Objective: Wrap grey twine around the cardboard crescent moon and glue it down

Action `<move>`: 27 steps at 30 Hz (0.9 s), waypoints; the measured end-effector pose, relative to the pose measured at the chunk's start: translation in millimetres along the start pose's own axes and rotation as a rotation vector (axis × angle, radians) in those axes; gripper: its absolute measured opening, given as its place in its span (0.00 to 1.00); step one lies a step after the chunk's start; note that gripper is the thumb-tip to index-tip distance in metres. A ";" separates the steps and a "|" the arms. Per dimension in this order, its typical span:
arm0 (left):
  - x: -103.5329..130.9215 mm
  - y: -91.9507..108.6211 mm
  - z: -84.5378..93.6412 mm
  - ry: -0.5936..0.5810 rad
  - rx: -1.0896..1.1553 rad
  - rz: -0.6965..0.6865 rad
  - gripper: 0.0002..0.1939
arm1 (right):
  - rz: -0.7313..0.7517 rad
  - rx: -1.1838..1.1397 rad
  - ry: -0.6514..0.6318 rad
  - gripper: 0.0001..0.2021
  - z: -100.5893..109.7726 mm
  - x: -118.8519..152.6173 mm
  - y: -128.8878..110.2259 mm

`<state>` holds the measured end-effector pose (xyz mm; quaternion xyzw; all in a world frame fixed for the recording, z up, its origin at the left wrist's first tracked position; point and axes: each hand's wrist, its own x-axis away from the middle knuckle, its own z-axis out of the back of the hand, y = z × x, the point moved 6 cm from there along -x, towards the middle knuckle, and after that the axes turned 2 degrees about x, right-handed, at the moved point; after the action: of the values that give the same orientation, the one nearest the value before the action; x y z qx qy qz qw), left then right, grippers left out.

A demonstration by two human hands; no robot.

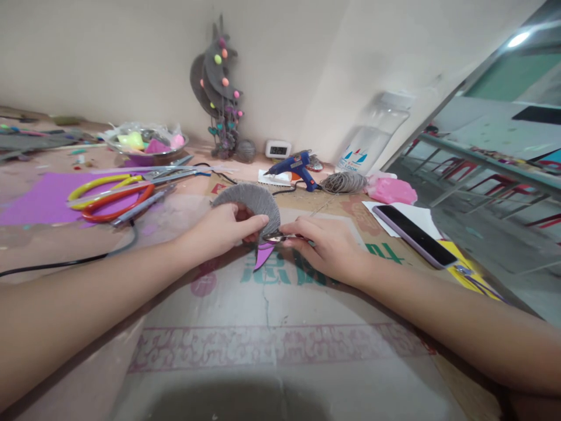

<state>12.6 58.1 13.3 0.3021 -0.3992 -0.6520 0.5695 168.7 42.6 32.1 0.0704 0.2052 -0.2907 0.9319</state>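
Between the thumb and fingers of my left hand point(232, 225) is a crescent point(258, 202) wound in grey yarn. Its lower tip is bare and shows purple foam sheet point(264, 255). My right hand point(326, 242) pinches a small, shiny metal tool point(275, 237) against the crescent where the yarn meets the purple tip. The tool's exact kind is too blurred to tell. My left fingertips are partly hidden behind the crescent. A ball of grey twine point(344, 183) lies beyond my right hand.
Scissors with yellow and red handles point(118, 196) lie on a purple sheet point(39, 199) at left. A blue glue gun point(291, 166), clock point(278, 149) and water bottle point(372, 134) stand behind. A phone point(414, 234) lies right. Finished crescents point(219, 76) hang on the wall.
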 end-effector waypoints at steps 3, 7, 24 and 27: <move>-0.4 0.4 -0.5 -0.014 0.017 -0.024 0.15 | -0.017 -0.025 -0.020 0.11 -1.5 0.2 0.9; -0.7 0.8 -1.2 -0.029 0.033 -0.017 0.15 | -0.024 -0.026 -0.025 0.10 -1.0 0.2 1.0; 2.0 2.5 -1.5 -0.046 -0.017 0.022 0.15 | 0.040 0.025 0.036 0.11 5.6 0.7 -1.4; 2.4 1.7 -1.1 -0.046 -0.031 0.036 0.15 | 0.057 0.045 0.047 0.11 5.9 0.6 -2.0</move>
<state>14.1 55.5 14.4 0.2708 -0.4073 -0.6544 0.5766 170.0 39.2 37.1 0.1038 0.2185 -0.2669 0.9329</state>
